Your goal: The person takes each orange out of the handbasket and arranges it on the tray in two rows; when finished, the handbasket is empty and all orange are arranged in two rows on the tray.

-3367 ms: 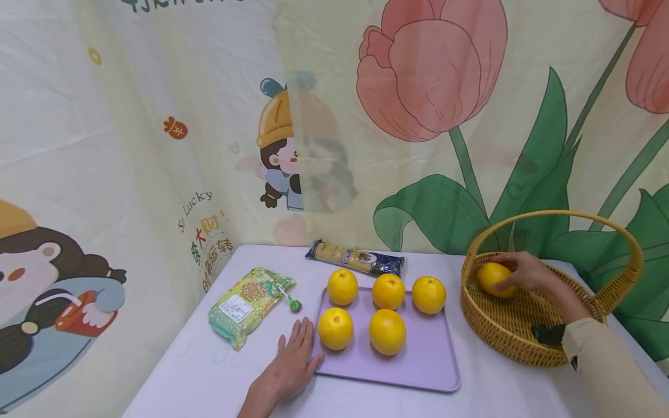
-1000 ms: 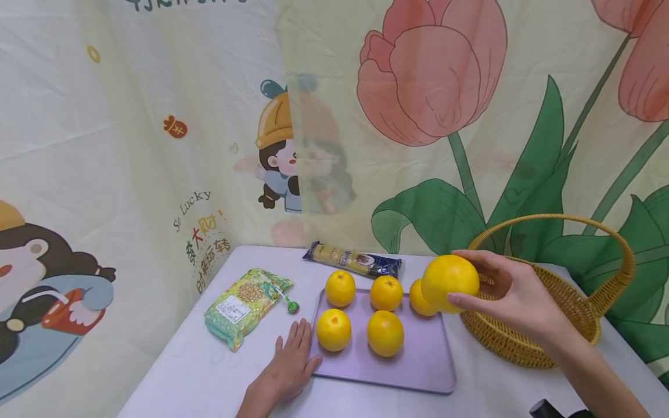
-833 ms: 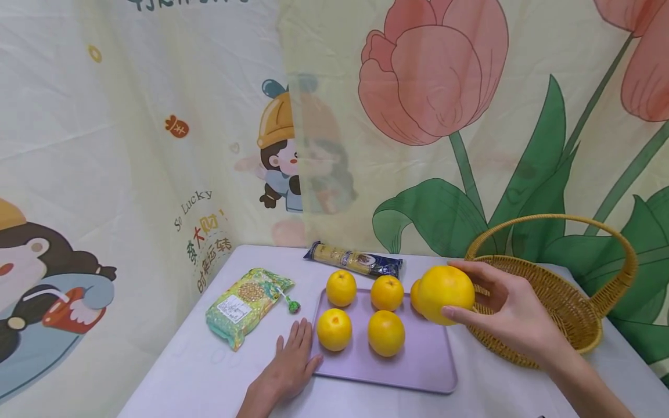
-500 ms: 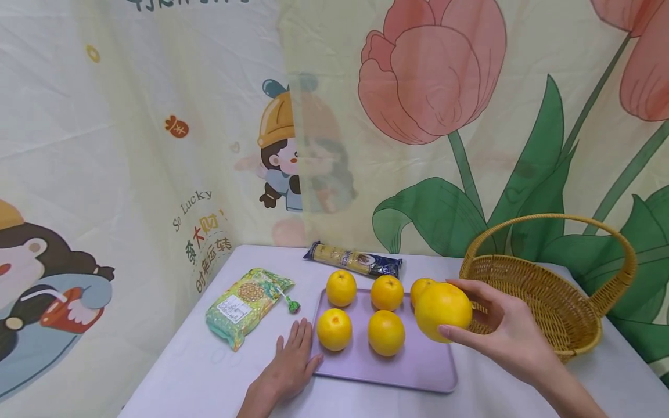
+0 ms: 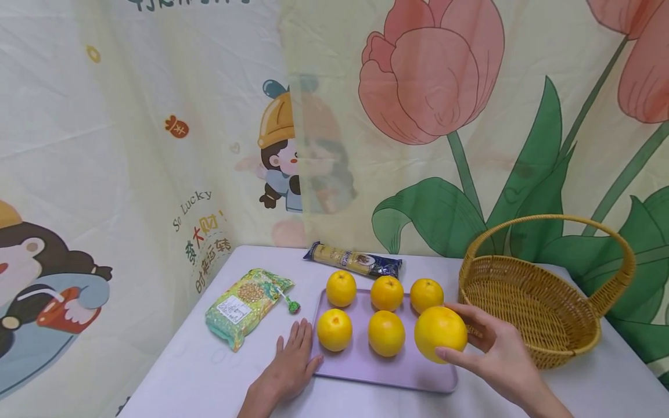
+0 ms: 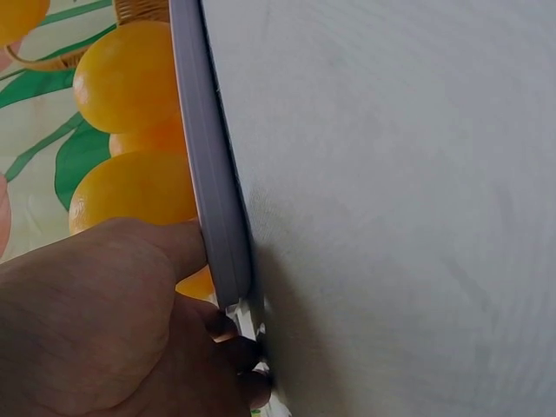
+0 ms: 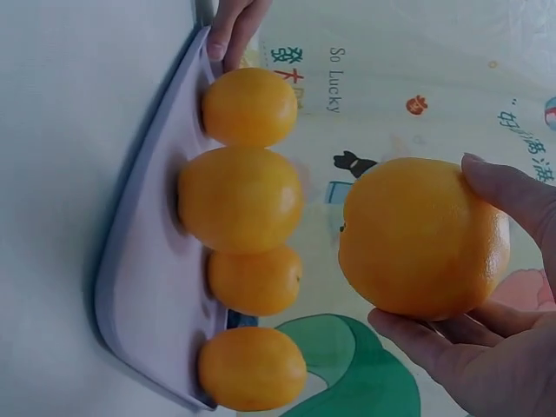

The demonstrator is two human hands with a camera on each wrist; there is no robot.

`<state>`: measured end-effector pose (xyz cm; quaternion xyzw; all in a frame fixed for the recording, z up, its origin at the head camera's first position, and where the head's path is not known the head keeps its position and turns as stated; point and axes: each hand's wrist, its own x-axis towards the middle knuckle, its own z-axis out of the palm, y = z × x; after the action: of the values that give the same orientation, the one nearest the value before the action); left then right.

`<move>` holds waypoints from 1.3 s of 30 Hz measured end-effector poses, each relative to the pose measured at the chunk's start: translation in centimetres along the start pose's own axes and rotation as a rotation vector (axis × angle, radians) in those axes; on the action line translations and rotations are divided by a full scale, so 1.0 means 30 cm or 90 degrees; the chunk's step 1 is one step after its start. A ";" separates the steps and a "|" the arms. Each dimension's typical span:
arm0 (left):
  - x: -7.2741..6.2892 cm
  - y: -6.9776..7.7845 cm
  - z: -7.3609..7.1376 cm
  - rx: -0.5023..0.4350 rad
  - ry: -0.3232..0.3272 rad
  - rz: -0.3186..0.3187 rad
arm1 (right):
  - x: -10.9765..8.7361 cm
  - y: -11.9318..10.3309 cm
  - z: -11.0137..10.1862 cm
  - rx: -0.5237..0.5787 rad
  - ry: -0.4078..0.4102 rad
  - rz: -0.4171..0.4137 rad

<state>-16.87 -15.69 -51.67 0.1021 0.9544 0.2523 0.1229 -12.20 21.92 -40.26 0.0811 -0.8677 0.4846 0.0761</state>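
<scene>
My right hand [image 5: 496, 354] holds an orange [image 5: 441, 335] between thumb and fingers, over the right side of the lilac tray [image 5: 418, 377]. In the right wrist view that held orange [image 7: 421, 239] hangs clear above the tray [image 7: 148, 304]. Several more oranges stand on the tray in two rows, among them a front orange [image 5: 386, 333] and a back right orange [image 5: 426, 295]. My left hand [image 5: 287, 363] lies flat with straight fingers at the tray's left edge. From the left wrist, the thumb of the left hand [image 6: 113, 321] touches the tray's rim [image 6: 213, 165].
The wicker basket [image 5: 533, 307] with a tall handle stands right of the tray, nothing inside its visible part. A green-yellow food packet [image 5: 248, 307] and a green-headed lollipop [image 5: 294, 306] lie to the left. Behind the tray is a pasta pack [image 5: 352, 259].
My right hand has taken the orange out of the basket, carried it left to the tray, then lowered it toward the front right. The left hand stays in place.
</scene>
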 end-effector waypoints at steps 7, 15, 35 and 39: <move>0.001 -0.001 -0.002 0.002 -0.006 0.001 | -0.021 0.044 0.031 0.010 -0.011 0.064; -0.003 0.018 -0.016 0.010 -0.007 -0.014 | -0.023 0.084 0.048 0.004 -0.029 0.130; -0.022 0.036 -0.035 0.019 -0.008 0.005 | 0.025 0.222 0.079 -0.048 -0.007 0.196; -0.026 0.041 -0.037 0.017 -0.007 0.001 | 0.031 0.240 0.088 -0.040 -0.002 0.195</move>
<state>-16.29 -15.35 -49.98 0.1062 0.9569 0.2388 0.1267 -14.80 23.35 -47.40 -0.0541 -0.8846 0.4632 0.0024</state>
